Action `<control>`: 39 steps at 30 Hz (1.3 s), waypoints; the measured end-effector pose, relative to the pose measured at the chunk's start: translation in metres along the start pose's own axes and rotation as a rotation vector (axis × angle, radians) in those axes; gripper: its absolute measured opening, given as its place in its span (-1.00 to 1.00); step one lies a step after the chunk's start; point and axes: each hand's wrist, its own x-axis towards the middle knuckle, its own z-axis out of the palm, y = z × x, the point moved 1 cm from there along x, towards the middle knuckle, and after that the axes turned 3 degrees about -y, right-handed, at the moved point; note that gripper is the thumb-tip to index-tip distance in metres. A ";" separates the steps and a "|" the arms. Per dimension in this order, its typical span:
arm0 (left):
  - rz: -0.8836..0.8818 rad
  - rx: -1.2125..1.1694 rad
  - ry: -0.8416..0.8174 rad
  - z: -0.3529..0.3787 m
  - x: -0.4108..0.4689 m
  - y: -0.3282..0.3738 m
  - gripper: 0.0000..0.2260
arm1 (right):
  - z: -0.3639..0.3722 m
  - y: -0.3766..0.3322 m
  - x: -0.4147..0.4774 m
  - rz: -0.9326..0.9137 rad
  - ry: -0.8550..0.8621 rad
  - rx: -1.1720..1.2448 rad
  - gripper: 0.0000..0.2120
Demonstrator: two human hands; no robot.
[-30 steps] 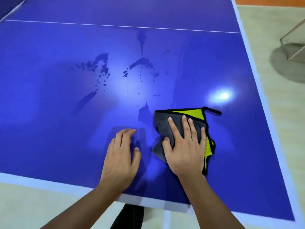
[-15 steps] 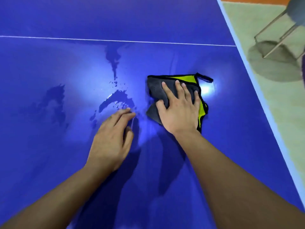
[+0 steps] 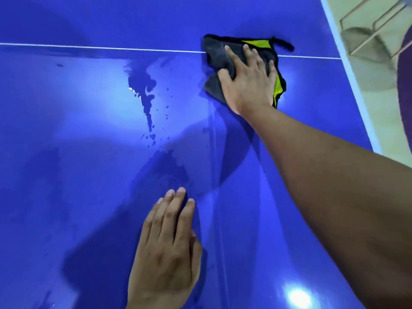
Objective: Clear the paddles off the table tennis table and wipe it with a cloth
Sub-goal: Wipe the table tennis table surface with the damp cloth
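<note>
Blue glossy surface [image 3: 66, 112] fills most of the view, w/ a thin white line [image 3: 89, 47] running across it near the top and a white edge stripe [image 3: 347, 70] down the rt side. Dark wet patches [image 3: 142, 90] and small droplets sit left of centre, and a bigger damp smear lies lower down near the middle. A bright light glare [image 3: 298, 297] shows at bottom rt. Beyond the edge is pale floor [image 3: 383, 103] w/ thin metal legs [image 3: 365, 21] and their shadow; can't tell what they belong to. The cloth [image 3: 217, 56], grey w/ yellow-green side and black trim, lies crumpled across the white line at upper rt. The right hand [image 3: 247, 85] presses flat on it, fingers [image 3: 231, 58] straight and spread, arm stretched out. The left hand [image 3: 167, 246] rests palm-down on the bare surface at bottom centre, fingers straight and close together, holding nothing.
</note>
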 end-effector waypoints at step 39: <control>-0.198 0.021 -0.092 -0.055 -0.341 0.011 -0.49 | 0.004 -0.015 -0.607 -0.267 0.020 0.025 -0.42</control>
